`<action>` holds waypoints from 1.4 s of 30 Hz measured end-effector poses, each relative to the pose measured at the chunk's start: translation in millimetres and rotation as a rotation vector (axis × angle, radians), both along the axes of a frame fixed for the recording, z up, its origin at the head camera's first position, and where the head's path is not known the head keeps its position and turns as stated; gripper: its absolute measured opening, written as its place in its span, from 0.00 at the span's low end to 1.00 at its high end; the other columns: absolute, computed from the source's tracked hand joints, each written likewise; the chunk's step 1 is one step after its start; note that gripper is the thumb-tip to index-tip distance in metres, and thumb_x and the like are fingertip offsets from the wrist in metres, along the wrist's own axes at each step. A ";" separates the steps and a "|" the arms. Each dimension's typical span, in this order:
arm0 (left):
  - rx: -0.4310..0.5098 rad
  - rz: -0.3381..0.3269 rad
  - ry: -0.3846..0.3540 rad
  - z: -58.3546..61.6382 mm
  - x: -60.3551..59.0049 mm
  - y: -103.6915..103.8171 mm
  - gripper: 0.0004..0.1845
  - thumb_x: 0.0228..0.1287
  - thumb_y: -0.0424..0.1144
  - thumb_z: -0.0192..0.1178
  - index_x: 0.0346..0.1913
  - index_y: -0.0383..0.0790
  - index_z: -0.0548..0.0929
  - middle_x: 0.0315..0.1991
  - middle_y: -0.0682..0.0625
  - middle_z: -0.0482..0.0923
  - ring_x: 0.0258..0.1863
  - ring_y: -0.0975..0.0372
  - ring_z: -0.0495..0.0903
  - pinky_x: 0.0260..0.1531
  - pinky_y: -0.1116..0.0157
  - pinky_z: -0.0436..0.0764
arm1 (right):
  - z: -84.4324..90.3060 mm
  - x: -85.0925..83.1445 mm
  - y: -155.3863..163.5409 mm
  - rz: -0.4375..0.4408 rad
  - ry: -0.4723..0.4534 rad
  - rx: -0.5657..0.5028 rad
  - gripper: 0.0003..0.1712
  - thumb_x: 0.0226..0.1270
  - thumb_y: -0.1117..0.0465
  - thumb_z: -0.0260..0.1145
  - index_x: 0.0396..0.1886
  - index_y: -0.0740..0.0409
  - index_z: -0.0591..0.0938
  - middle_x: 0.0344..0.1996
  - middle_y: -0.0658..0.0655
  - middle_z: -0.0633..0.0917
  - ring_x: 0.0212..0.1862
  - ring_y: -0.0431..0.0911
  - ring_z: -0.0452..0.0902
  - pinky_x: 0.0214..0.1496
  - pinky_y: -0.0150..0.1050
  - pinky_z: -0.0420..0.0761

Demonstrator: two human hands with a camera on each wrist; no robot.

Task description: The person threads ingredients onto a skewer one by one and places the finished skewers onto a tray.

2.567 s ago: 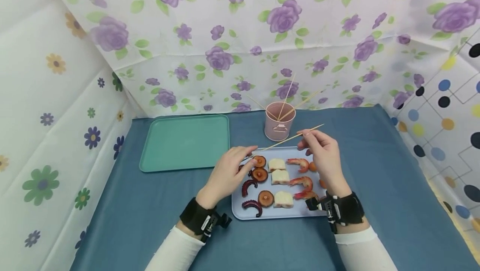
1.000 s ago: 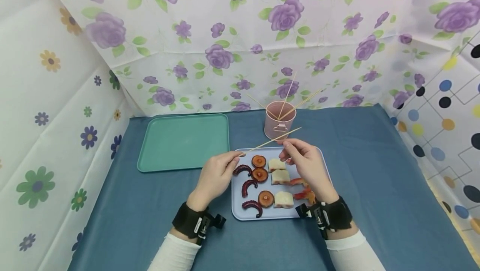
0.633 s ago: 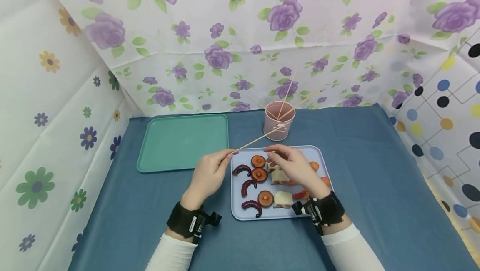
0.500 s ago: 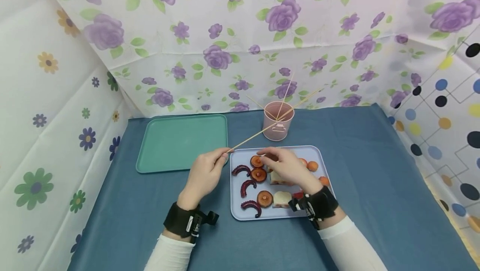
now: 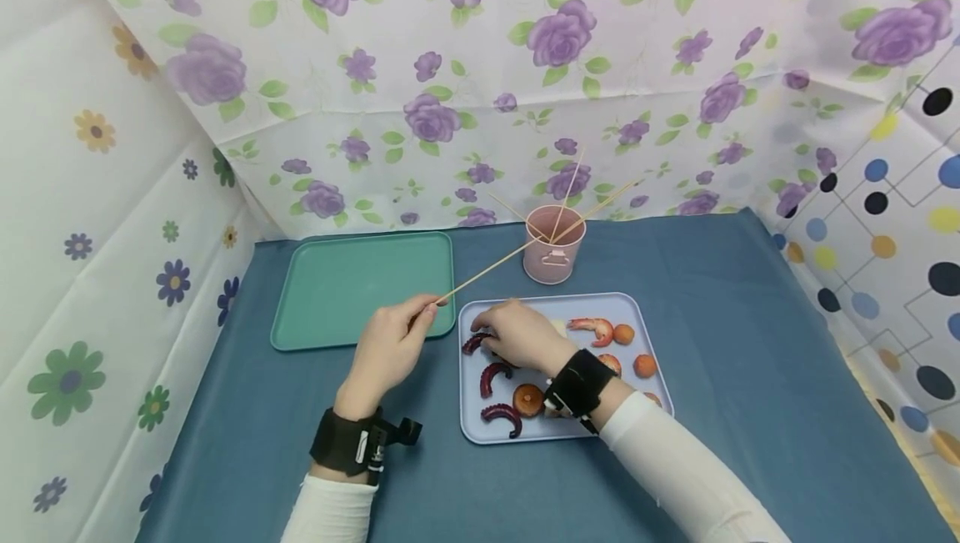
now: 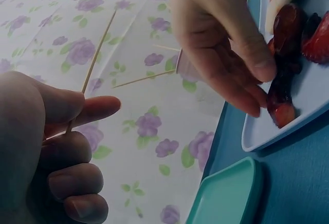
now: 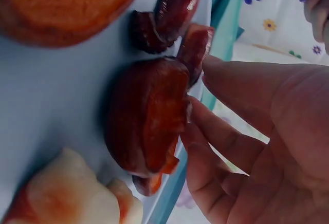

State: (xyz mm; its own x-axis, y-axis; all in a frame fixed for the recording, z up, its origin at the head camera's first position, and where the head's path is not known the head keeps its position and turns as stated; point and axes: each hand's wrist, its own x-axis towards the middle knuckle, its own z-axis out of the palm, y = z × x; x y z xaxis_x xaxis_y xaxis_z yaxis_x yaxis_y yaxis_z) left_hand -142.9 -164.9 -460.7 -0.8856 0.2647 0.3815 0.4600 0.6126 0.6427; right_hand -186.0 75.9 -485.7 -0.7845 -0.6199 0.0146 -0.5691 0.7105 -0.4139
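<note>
1. Head view: the left hand (image 5: 386, 349) pinches the near end of a bamboo skewer (image 5: 487, 270) between thumb and forefinger, the other fingers curled under. The skewer slants up and right toward the pink cup (image 5: 553, 256), over the gap between the green tray (image 5: 360, 289) and the pale blue tray (image 5: 652, 409). The right hand (image 5: 521, 334) lies palm down over the back left part of the blue tray, fingers bent down onto the food; a mushroom slice (image 5: 527, 398), octopus pieces (image 5: 498, 414), a shrimp (image 5: 592, 325) and orange balls (image 5: 644, 365) lie around it. More skewers (image 5: 600, 208) stand in the cup. A blue cloth (image 5: 750, 343) covers the table, with flowered sheets (image 5: 450, 67) behind. No writing can be read.

2. Left wrist view: the thumb and fingers (image 6: 77, 183) of the left hand (image 6: 56, 152) are clamped on the skewer (image 6: 95, 64), which rises past the thumb. Ahead, the right hand (image 6: 221, 39) reaches down with fingers slightly spread to the dark pieces at the blue tray's (image 6: 288, 131) corner. The green tray's (image 6: 226, 198) rim is below.

3. Right wrist view: the right hand's (image 7: 257, 152) fingertips (image 7: 216, 75) touch a dark red mushroom slice (image 7: 146, 116), tipped on edge on the blue tray (image 7: 46, 106); fingers are loosely apart, the grip not closed round it. An octopus piece (image 7: 175, 8) lies just beside, and a white piece (image 7: 72, 193) is near.
</note>
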 end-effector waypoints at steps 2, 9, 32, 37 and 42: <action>0.003 0.003 0.000 0.7 0.1 -1.5 0.16 0.87 0.45 0.54 0.62 0.45 0.89 0.19 0.59 0.66 0.13 0.65 0.58 0.18 0.64 0.60 | -0.7 0.5 -2.4 0.019 0.021 0.004 0.12 0.73 0.63 0.75 0.54 0.55 0.91 0.44 0.53 0.91 0.48 0.48 0.86 0.66 0.51 0.76; 0.004 0.011 0.002 0.3 -1.1 -4.6 0.16 0.87 0.44 0.55 0.61 0.45 0.89 0.20 0.59 0.69 0.13 0.65 0.58 0.17 0.64 0.60 | -6.8 0.1 -7.3 0.018 0.055 0.037 0.11 0.73 0.63 0.75 0.53 0.52 0.91 0.42 0.52 0.90 0.47 0.47 0.84 0.57 0.47 0.81; -0.015 0.017 0.004 -3.6 -4.6 -6.6 0.15 0.86 0.43 0.55 0.59 0.44 0.90 0.17 0.59 0.65 0.12 0.66 0.59 0.15 0.64 0.62 | 2.3 -3.1 2.9 -0.033 -0.026 -0.058 0.12 0.80 0.60 0.69 0.57 0.54 0.89 0.47 0.54 0.88 0.50 0.49 0.83 0.56 0.47 0.81; -0.012 0.007 0.000 -3.2 -5.0 -6.4 0.15 0.87 0.43 0.55 0.60 0.44 0.90 0.17 0.59 0.65 0.12 0.66 0.59 0.15 0.64 0.61 | 7.0 -2.8 12.4 -0.096 -0.098 -0.141 0.14 0.81 0.59 0.69 0.60 0.56 0.89 0.49 0.55 0.88 0.52 0.48 0.83 0.58 0.47 0.81; -0.017 0.008 -0.003 -2.5 -4.4 -6.8 0.15 0.86 0.44 0.55 0.59 0.45 0.90 0.17 0.59 0.65 0.12 0.66 0.59 0.16 0.64 0.60 | 4.9 -3.9 20.2 -0.106 -0.131 -0.170 0.15 0.81 0.58 0.69 0.61 0.55 0.88 0.50 0.55 0.87 0.53 0.48 0.83 0.59 0.48 0.81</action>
